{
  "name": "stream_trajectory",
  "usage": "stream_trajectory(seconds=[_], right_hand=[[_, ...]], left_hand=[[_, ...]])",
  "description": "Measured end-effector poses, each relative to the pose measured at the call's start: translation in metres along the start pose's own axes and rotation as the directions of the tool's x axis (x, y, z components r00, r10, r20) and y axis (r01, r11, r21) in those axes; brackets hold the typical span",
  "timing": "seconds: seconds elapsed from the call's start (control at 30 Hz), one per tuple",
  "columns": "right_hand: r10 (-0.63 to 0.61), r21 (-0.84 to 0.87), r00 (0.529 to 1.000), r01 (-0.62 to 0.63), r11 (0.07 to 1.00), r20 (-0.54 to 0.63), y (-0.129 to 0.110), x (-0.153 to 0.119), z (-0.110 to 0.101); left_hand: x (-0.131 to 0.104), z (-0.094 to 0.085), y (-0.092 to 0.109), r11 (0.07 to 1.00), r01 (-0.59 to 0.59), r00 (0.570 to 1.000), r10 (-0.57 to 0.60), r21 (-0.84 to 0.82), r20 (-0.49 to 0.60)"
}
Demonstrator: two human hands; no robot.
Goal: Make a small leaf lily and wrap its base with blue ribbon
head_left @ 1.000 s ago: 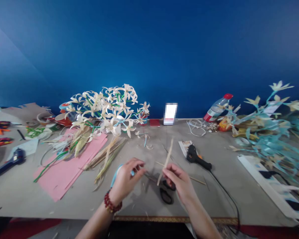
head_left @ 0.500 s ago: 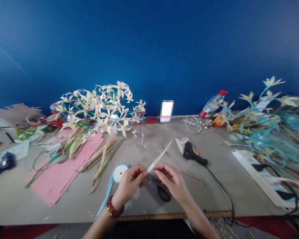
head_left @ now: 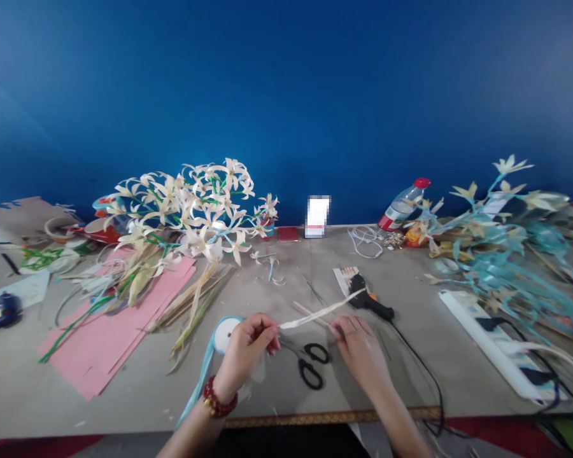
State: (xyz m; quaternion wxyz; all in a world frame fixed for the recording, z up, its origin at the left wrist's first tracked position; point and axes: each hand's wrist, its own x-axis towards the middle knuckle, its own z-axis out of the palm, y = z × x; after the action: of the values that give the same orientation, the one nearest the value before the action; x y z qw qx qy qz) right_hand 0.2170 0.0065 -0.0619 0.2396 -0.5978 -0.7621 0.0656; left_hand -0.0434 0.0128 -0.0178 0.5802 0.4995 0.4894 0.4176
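Between the fingertips of my left hand (head_left: 256, 337) is one end of a thin pale strip (head_left: 315, 314), which stretches up to the right with its far end free. My right hand (head_left: 360, 343) is lowered to the table beside a thin tan stick (head_left: 310, 314); its fingers are bent, and whether they hold the stick is unclear. Black-handled scissors (head_left: 311, 375) lie between the hands, blades partly hidden by my left hand. A roll of light blue ribbon (head_left: 223, 335) sits behind my left wrist.
White flowers (head_left: 210, 210) and pink sheets (head_left: 119, 337) are at the left. A black glue gun (head_left: 372, 299) with its cord, a white power strip (head_left: 487, 346), a bottle (head_left: 401, 207) and blue ribbons with pale flowers (head_left: 510, 280) are at the right.
My right hand has moved right, away from the left hand and the strip, down beside the stick. The strip now leans lower to the right, and the scissors are more exposed.
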Motion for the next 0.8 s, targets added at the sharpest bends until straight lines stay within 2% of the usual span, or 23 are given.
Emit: stream_trajectory(seconds=[0.1, 0.2, 0.27, 0.4, 0.53, 0.63, 0.7, 0.8], right_hand=[[0.034, 0.230, 0.999, -0.030, 0.973, -0.010, -0.020, 0.006, -0.005], [0.027, 0.467, 0.996, -0.065, 0.882, 0.086, -0.053, 0.012, -0.009], [-0.015, 0.556, 0.989, -0.071, 0.828, 0.149, -0.073, 0.016, -0.007], [-0.029, 0.579, 0.984, -0.081, 0.812, 0.178, -0.093, 0.022, 0.003], [-0.016, 0.622, 0.980, -0.115, 0.774, 0.200, -0.093, 0.021, 0.008], [0.000, 0.665, 0.972, -0.161, 0.729, 0.236, -0.093, 0.020, 0.006], [0.025, 0.719, 0.963, -0.218, 0.660, 0.268, -0.096, 0.020, 0.004], [0.051, 0.813, 0.905, -0.404, 0.419, 0.423, -0.100, 0.022, 0.000]], left_hand=[[-0.001, 0.003, 0.004, 1.000, -0.003, 1.000, 0.003, 0.021, 0.008], [-0.001, 0.007, 0.006, 0.997, -0.040, 0.999, 0.040, 0.065, 0.005], [-0.001, 0.008, 0.005, 0.993, -0.074, 0.997, 0.074, 0.090, 0.005], [-0.004, 0.009, 0.004, 0.986, -0.126, 0.992, 0.124, 0.110, 0.020], [-0.007, 0.006, 0.004, 0.988, -0.131, 0.991, 0.127, 0.078, 0.049], [-0.008, 0.006, 0.006, 0.979, -0.155, 0.988, 0.152, 0.134, 0.031], [-0.009, 0.005, 0.008, 0.959, -0.203, 0.979, 0.202, 0.196, 0.028], [-0.011, 0.002, 0.011, 0.920, -0.285, 0.958, 0.278, 0.270, 0.064]])
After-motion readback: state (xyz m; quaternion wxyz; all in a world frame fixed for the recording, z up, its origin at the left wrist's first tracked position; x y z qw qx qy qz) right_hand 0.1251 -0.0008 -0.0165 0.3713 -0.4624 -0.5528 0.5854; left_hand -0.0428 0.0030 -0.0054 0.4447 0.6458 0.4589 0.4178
